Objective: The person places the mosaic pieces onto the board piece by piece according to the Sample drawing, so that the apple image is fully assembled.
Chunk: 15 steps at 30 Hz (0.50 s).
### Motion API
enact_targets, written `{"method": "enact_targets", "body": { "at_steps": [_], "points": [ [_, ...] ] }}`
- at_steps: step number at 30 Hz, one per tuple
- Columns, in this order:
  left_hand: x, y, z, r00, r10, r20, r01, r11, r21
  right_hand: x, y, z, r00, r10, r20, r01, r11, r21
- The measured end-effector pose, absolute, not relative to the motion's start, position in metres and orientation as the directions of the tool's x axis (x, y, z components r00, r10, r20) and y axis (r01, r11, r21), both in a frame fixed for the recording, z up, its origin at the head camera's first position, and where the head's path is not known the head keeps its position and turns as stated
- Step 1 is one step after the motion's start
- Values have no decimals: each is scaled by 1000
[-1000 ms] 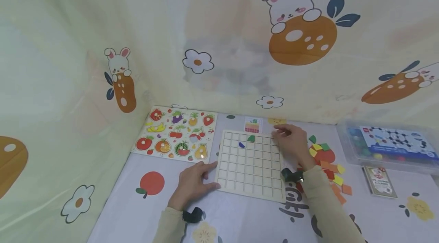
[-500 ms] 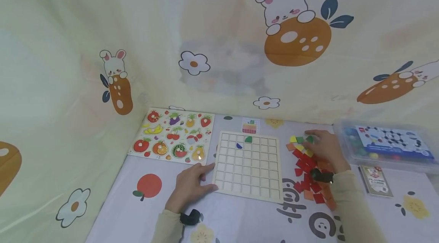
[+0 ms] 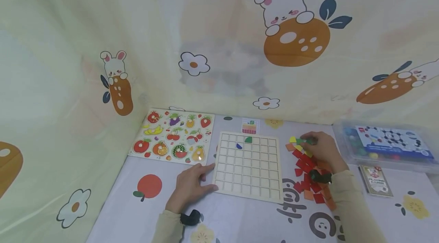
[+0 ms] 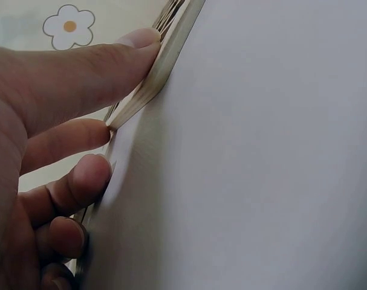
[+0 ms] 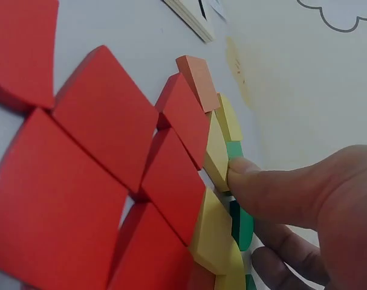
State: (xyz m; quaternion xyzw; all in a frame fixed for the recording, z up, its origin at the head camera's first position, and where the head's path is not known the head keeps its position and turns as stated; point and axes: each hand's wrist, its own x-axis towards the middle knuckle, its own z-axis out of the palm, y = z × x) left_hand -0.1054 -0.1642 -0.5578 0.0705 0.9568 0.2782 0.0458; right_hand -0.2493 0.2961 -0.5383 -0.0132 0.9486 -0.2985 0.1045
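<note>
Left hand (image 3: 190,186) braces grid board (image 3: 248,165); right hand (image 3: 319,149) seemingly pinches green piece (image 3: 302,140).

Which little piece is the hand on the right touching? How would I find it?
Find the wooden grid board on the table, then the heap of coloured tiles to its right. At the heap's far end, the right hand touches a green tile; its neighbours there are yellow, orange and red.

right hand (image 3: 320,150) hides some tiles (image 3: 305,166); card (image 3: 250,126) too small

Red, yellow, orange, seemingly green tiles (image 3: 308,166) beside a pale wooden grid board (image 3: 247,166).
</note>
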Motion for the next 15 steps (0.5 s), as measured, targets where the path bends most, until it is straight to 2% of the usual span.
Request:
{"method": "enact_targets", "body": {
  "at_steps": [9, 15],
  "points": [
    [-104, -165, -558, -986, 158, -58, 101, 832, 546, -247, 293, -538, -986, -2, -166, 93, 822, -562],
    [-105, -165, -557, -985, 159, -60, 102, 834, 543, -244, 288, -537, -982, 59, -177, 160, 749, -643]
  ]
}}
